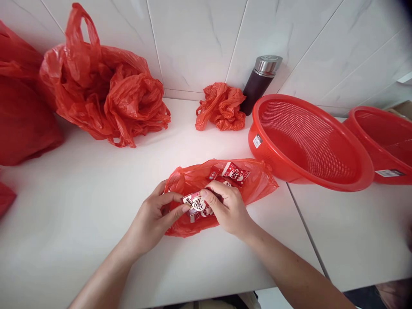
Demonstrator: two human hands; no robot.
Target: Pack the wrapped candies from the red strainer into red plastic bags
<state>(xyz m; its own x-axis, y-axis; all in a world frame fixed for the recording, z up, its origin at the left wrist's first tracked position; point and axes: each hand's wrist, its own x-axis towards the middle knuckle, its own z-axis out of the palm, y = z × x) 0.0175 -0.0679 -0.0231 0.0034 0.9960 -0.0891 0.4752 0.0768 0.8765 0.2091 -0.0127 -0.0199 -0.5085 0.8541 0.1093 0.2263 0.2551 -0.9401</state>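
Both hands are over an opened red plastic bag (257,182) lying on the white table. Between them is a small red-and-white snack packet (197,202) with dark printed characters. My left hand (154,216) pinches its left end between thumb and fingers. My right hand (230,208) grips the right end, the thumb on top and the other fingers curled behind. More packets of the same look lie inside the bag, among them a red packet (236,173) at the back. Some of the bag's contents are hidden under my hands.
Crumpled red plastic bags (128,98) lie at the back left, and a smaller crumpled bag (222,107) sits by a dark thermos (260,83) against the tiled wall. To the right stand a red perforated basket (268,159) and a second red basket (370,148). A seam crosses the table.
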